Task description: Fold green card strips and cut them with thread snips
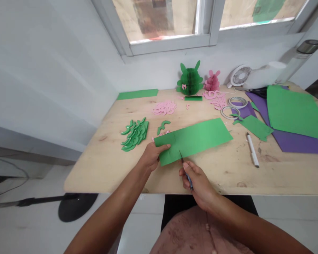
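A long green paper strip (198,139) is held just above the table's front part. My left hand (153,154) grips its left end, thumb on top and fingers underneath. In my right hand (193,176) are small scissors (188,179), their blades at the strip's lower edge, right of my left thumb. A curved green cutout (163,127) and some small pink pieces lie just behind the strip's left end. Farther left is a pile of green cutouts (135,134).
Pink cutouts (164,108), a green honeycomb figure (190,81) and a pink one (212,82) stand or lie behind. To the right are tape rolls (237,102), a white marker (252,150), green sheets (294,113), purple paper (298,141) and a small fan (240,75).
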{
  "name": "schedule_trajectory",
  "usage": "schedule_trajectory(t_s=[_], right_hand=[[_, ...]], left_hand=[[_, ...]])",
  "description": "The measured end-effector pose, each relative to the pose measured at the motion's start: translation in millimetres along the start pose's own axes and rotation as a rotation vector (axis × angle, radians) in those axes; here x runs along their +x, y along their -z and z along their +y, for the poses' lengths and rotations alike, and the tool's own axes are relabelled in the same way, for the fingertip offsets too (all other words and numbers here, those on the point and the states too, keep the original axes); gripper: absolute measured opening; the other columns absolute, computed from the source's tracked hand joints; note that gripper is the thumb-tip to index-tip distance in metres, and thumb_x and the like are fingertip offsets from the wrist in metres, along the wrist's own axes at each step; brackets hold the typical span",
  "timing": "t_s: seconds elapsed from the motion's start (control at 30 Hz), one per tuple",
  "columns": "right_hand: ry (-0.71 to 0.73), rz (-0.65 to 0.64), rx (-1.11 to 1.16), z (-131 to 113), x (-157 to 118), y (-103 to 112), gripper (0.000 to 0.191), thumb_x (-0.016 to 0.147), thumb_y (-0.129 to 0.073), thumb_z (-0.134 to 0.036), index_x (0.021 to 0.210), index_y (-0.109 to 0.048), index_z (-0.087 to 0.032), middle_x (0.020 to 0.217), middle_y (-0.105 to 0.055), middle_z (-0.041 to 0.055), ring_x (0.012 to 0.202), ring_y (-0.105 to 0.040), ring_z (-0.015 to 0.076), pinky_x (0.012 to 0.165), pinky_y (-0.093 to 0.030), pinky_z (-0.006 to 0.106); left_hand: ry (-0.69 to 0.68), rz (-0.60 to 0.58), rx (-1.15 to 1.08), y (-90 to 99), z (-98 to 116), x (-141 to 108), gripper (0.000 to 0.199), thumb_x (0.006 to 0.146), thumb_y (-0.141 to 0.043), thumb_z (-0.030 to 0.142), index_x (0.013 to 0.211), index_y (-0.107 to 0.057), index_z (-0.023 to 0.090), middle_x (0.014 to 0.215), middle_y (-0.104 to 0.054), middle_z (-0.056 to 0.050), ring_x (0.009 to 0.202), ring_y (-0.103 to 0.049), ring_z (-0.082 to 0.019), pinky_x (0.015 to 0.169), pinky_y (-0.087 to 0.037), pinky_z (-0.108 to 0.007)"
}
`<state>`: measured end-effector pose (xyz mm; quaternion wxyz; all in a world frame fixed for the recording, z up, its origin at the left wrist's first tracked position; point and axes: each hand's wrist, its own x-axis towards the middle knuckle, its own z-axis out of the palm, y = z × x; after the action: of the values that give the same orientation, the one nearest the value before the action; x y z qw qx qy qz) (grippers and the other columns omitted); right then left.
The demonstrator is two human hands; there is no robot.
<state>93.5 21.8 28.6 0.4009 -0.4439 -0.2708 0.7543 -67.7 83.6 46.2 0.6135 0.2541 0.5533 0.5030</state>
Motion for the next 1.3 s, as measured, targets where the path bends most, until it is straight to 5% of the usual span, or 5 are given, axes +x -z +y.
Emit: schedule_trajectory(t_s=[0.5,1.3], right_hand=[[0.007,-0.002,-0.027,-1.6,-1.5,0.5,0.044,0.071,-0.068,-0.060,0.082,-0.052,-0.021,0.071,-0.054,-0.0041,0.043,-0.030,0.0048,0.043,-0.018,0.025],[0.000,0.018,-0.034,-1.5,-1.3,0.6,0.042,0.071,-0.070,-0.058,0.083,-0.053,-0.022,0.071,-0.054,-0.0028,0.044,-0.030,0.0063,0.044,-0.017,0.026]], left_hand=[[-0.017,-0.011,-0.055,-2.1,1.3,0.2,0.073,0.045,-0.088,0.020,0.114,-0.066,0.017,0.097,-0.073,-0.007,0.080,-0.067,-0.018,0.074,-0.054,-0.029],[-0.003,-0.023,-0.025,0.3,0.5,0.0,0.045,0.050,-0.086,0.020,0.091,-0.070,0.014,0.089,-0.073,-0.008,0.073,-0.067,-0.019,0.070,-0.054,-0.031]])
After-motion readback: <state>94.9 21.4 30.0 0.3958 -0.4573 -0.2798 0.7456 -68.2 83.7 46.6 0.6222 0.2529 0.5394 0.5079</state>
